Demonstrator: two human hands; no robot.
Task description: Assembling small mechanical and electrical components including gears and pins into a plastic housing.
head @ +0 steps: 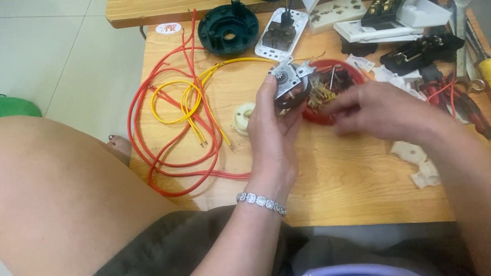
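A low wooden table (338,183) carries a loose coil of red and yellow wires (177,112) and a round dark green plastic cover (228,29). Above its middle, the left hand (271,130) has its grip closed around a small silver metal motor part (289,83), over a red round lid (338,83). The right hand (379,112) pinches the part's brownish winding, its fingertips blurred.

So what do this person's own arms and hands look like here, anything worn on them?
Both forearms are bare, with no sleeves and no gloves in view. The left hand has a silver-coloured bracelet of small, square, sparkling links around the wrist. The right hand shows no bracelet or watch; it is slightly blurred, so rings cannot be ruled out. No markings or tattoos are visible on either arm.
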